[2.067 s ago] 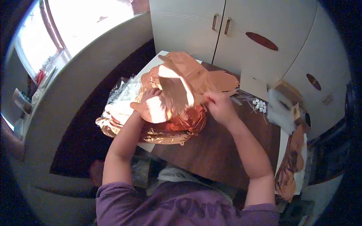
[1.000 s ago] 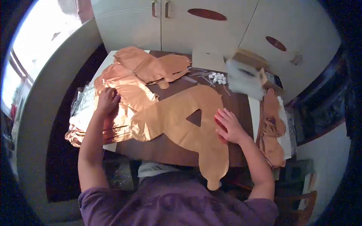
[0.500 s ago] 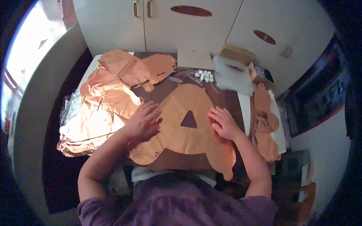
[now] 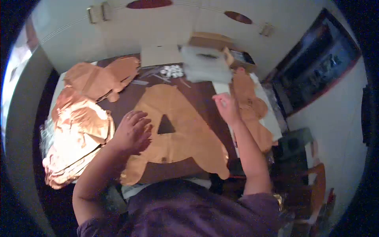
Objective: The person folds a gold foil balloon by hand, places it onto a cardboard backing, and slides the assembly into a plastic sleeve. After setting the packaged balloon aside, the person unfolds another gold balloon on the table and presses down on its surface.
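Note:
A flat copper-coloured foil piece shaped like a letter A (image 4: 173,146), with a triangular hole, lies on the dark brown table (image 4: 122,108). Over its left edge is my left hand (image 4: 133,132), fingers apart and slightly curled, holding nothing. My right hand (image 4: 227,106) is raised right of the piece, thumb and index finger curled toward each other; whether anything is between them is too small to tell. Near it lies a narrow stack of copper foil pieces (image 4: 248,104).
Crumpled shiny foil (image 4: 79,134) is heaped at the left, with more foil shapes (image 4: 90,79) behind. At the back are small white items (image 4: 172,71), a blurred translucent bag (image 4: 205,65) and an open box (image 4: 239,58). A wooden chair (image 4: 318,185) stands at the right.
The view has turned to the right. My right hand has lifted off the A-shaped foil and moved toward the right stack, its fingers drawn together. My left hand stays near the left edge.

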